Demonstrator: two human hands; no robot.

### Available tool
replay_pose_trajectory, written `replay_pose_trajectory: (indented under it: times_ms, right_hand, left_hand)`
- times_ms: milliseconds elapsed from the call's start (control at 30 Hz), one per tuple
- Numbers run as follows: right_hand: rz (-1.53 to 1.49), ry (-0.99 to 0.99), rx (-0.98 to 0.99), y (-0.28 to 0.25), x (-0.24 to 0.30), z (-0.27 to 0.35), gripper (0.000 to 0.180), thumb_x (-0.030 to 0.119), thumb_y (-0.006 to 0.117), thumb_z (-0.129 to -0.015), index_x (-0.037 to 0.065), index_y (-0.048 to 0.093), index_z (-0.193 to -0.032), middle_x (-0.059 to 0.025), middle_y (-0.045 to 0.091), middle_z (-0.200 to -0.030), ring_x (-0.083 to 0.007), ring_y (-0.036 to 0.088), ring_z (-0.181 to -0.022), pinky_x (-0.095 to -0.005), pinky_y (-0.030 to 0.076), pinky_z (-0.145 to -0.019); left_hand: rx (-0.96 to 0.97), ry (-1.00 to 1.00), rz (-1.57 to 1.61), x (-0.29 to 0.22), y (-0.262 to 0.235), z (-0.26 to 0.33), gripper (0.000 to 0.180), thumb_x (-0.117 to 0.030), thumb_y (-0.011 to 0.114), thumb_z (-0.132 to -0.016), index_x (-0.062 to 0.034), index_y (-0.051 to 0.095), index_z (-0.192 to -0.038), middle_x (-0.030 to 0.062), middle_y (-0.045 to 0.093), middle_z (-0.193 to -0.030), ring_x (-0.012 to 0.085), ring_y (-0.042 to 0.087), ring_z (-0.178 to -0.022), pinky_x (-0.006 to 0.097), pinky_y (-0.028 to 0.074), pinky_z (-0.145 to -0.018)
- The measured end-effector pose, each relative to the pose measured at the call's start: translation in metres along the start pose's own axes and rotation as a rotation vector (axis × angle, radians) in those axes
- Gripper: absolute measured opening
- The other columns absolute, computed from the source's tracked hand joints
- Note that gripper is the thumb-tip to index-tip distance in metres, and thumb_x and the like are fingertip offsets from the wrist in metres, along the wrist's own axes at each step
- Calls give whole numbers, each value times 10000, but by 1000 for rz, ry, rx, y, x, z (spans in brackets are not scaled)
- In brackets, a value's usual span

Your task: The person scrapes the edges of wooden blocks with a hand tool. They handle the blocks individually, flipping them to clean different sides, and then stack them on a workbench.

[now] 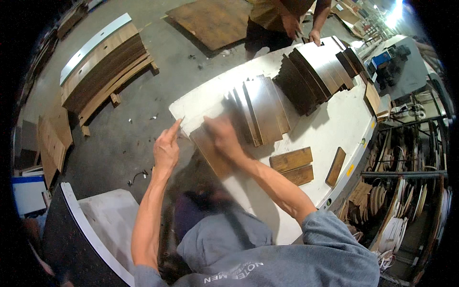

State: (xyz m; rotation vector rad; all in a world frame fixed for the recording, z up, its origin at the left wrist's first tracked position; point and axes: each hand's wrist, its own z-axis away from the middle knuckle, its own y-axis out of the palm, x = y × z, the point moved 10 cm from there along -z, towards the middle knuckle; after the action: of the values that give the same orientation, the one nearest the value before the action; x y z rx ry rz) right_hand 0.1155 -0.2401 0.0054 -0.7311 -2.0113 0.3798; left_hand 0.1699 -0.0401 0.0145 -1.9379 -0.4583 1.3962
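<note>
Left hand point(166, 149) is by the bench's point(330, 126) left end, right hand point(222, 133) over a brown board point(209, 154). Whether fingers grip, I cannot tell.

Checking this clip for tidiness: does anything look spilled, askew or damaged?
Mildly: small scraps litter the floor left of the table, and the stacked boards on it have uneven, stepped edges. No damage is evident.

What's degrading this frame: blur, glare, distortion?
Head view: right grip smeared, likely motion, left grip clearer; head view: whitish glare on the middle board stack, bright light blown out at upper right; head view: white table edges bowed, corners blacked out by the fisheye.
</note>
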Motion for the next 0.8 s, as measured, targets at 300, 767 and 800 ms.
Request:
replay_pose_trajectory:
  times_ms: [300, 767, 800]
  right_hand:
    - [12, 3, 95, 7, 8, 3, 417, -49, 619, -876, 12, 703, -1280, -193, 719, -1139, -408, 607, -1093, -472, 504, -962]
    - [15, -29, 136, 8, 16, 3, 416, -17, 643, -899, 78, 721, -1297, -124, 735, -1230, -352, 613, -1097, -464, 471, -1007]
    - [-8, -31, 142, 8, 15, 3, 402, -18, 636, -908, 61, 718, -1294, -144, 732, -1225, -360, 609, -1113, -461, 467, -1015]
  left_hand:
    - [191, 260, 80, -83, 43, 138, 544, -60, 608, -939, -234, 652, -1453, 158, 665, -923, 351, 656, -766, 456, 558, -674]
    - [-275, 86, 401, -12, 37, 76, 434, -33, 512, -1047, -80, 628, -1462, 200, 687, -1030, 311, 655, -832, 393, 540, -720]
    - [-235, 60, 427, -16, 42, 83, 433, -26, 509, -1047, -83, 631, -1459, 206, 680, -1019, 332, 654, -829, 399, 541, -719]
